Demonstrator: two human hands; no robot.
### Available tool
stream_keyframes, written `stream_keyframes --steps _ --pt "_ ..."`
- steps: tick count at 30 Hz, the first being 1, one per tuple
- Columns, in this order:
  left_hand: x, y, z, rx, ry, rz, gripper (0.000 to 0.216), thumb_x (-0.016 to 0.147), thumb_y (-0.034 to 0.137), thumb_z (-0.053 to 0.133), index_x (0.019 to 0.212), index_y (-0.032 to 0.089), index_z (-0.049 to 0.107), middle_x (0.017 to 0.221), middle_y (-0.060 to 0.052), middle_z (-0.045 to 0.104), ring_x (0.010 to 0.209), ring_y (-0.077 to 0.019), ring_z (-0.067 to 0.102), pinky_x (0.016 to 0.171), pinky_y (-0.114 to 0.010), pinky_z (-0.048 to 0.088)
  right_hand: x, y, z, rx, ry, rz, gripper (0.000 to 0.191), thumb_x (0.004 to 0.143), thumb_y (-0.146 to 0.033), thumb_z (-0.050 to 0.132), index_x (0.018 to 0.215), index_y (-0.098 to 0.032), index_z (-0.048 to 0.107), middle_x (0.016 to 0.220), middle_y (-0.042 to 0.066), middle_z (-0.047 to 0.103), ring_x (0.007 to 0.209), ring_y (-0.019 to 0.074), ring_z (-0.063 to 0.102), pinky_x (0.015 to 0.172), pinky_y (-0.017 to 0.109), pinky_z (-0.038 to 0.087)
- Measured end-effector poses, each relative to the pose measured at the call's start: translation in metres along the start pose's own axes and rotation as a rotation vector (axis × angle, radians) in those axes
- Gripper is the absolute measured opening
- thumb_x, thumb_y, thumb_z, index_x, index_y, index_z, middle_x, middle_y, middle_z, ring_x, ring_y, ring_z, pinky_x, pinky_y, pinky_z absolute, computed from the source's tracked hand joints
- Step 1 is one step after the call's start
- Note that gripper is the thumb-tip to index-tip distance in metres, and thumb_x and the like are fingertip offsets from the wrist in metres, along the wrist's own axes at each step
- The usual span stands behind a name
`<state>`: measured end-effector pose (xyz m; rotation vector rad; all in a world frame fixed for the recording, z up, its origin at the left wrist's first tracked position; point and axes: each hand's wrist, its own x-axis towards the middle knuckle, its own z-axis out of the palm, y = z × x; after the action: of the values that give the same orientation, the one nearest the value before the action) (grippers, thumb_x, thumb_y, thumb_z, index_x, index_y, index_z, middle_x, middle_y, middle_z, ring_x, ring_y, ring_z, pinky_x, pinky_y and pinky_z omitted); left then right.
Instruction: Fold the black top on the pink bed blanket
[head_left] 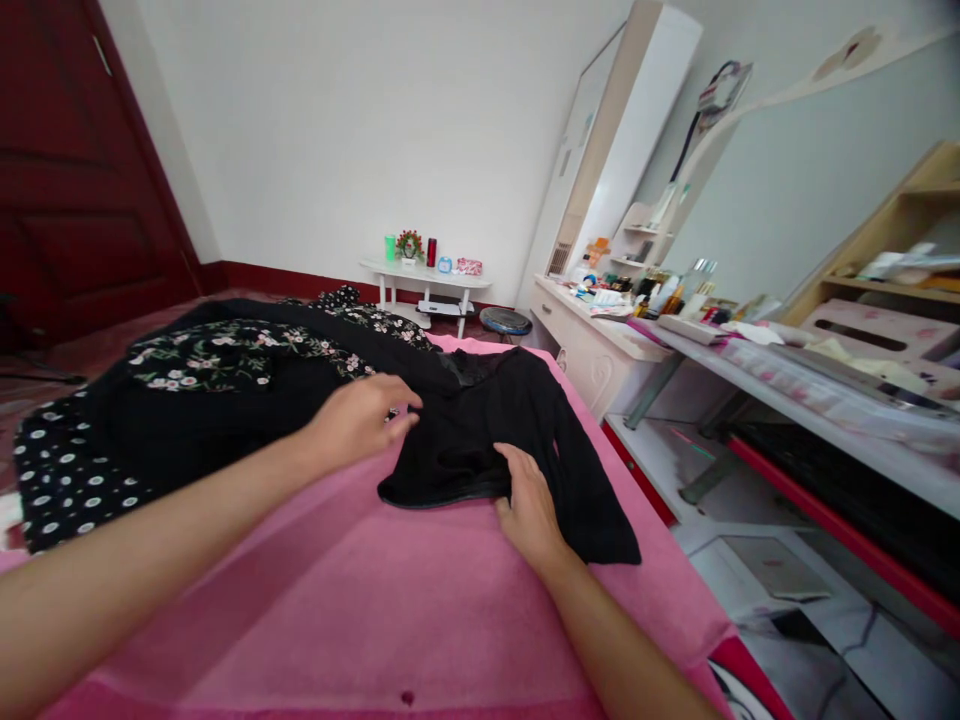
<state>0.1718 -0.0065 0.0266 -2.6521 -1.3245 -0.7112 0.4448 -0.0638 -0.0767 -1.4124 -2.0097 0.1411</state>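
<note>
Black top, long axis running away from the parted fingers of the nearer right hand; left hand alongside, loosely curled, empty.

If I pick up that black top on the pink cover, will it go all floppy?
Probably floppy: the black top lies flat on the pink cover, softly creased near the right hand. It looks fairly light, since the cloth seems thin. The long sleeve spread at its side would likely dangle.

Dark red door, white dresser, stool
</note>
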Motion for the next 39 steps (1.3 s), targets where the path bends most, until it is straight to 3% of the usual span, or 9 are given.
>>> stream_keyframes --steps 5,8,13,19,23,25,29,35,39 --pt "-0.021 0.061 0.066 -0.142 -0.174 -0.13 0.056 0.073 0.045 0.065 0.124 0.023 0.055 0.111 -0.007 0.062 0.101 -0.0245 0.058 0.086 -0.033 0.047 -0.001 0.006 0.002 0.094 0.146 0.038 0.076 0.056 0.002 0.039 0.129 -0.016 0.043 0.133 0.01 0.045 0.128 0.0206 0.039 0.112 0.04 0.029" --pt "-0.024 0.067 0.082 -0.107 -0.177 -0.277 0.068 0.068 0.043 0.068 0.129 0.021 0.049 0.114 -0.01 0.059 0.105 -0.0275 0.055 0.086 -0.035 0.047 0.0 0.012 0.001 0.164 0.214 0.123 0.068 0.057 0.0 0.041 0.123 -0.016 0.048 0.128 0.009 0.05 0.124 0.0211 0.044 0.11 0.04 0.032" --pt "-0.028 0.066 0.091 -0.12 -0.143 -0.33 0.063 0.067 0.023 0.063 0.128 0.022 0.049 0.112 -0.008 0.058 0.106 -0.025 0.053 0.087 -0.033 0.046 0.002 0.029 -0.003 0.431 0.313 0.38 0.035 0.072 -0.017 0.05 0.105 -0.017 0.061 0.105 0.007 0.064 0.102 0.022 0.058 0.097 0.04 0.043" --pt "-0.034 0.024 0.103 -0.419 0.084 -0.387 0.045 0.069 0.004 0.042 0.105 0.02 0.063 0.106 -0.005 0.066 0.105 -0.0201 0.058 0.093 -0.031 0.044 0.001 0.039 -0.008 0.586 0.474 0.502 0.03 0.081 -0.034 0.054 0.102 -0.016 0.064 0.101 0.007 0.067 0.098 0.0221 0.06 0.093 0.038 0.044" --pt "-0.036 -0.021 0.095 -0.744 0.475 -0.658 0.028 0.074 0.017 0.045 0.096 0.016 0.063 0.095 -0.005 0.069 0.092 -0.0188 0.063 0.081 -0.028 0.048 0.001 0.035 -0.011 0.568 0.498 0.425 0.031 0.085 -0.037 0.049 0.103 -0.016 0.064 0.103 0.008 0.066 0.099 0.0218 0.059 0.093 0.038 0.042" --pt "-0.043 -0.038 0.087 -0.808 0.548 -0.741 0.023 0.072 0.026 0.053 0.09 0.014 0.062 0.088 -0.005 0.069 0.08 -0.0175 0.064 0.072 -0.025 0.049 0.002 0.03 -0.011 0.565 0.432 0.4 0.031 0.085 -0.037 0.049 0.102 -0.016 0.064 0.101 0.008 0.066 0.098 0.0217 0.06 0.092 0.038 0.043" --pt "-0.069 -0.059 0.073 -0.686 0.379 -0.697 0.018 0.071 0.027 0.055 0.084 0.016 0.061 0.081 -0.002 0.068 0.072 -0.0156 0.063 0.067 -0.023 0.048 0.003 0.018 -0.009 0.462 0.261 0.334 0.036 0.077 -0.037 0.061 0.107 -0.018 0.06 0.105 0.008 0.064 0.102 0.0225 0.059 0.093 0.037 0.045" --pt "-0.1 -0.052 0.055 -0.005 -0.073 -0.621 0.032 0.069 0.015 0.051 0.098 0.025 0.06 0.096 -0.002 0.068 0.085 -0.0216 0.065 0.07 -0.027 0.046 -0.009 0.006 -0.023 -0.012 -0.018 0.16 0.051 0.071 -0.022 0.062 0.121 -0.023 0.053 0.12 0.006 0.054 0.109 0.0227 0.055 0.09 0.035 0.046" --pt "-0.099 -0.033 0.045 0.164 -0.067 -0.405 0.044 0.073 0.011 0.047 0.115 0.024 0.056 0.12 -0.007 0.059 0.106 -0.0246 0.057 0.081 -0.033 0.046 -0.021 0.022 -0.046 -0.373 -0.098 0.192 0.033 0.07 -0.018 0.059 0.102 -0.023 0.062 0.105 0.008 0.059 0.1 0.0261 0.057 0.071 0.033 0.047"
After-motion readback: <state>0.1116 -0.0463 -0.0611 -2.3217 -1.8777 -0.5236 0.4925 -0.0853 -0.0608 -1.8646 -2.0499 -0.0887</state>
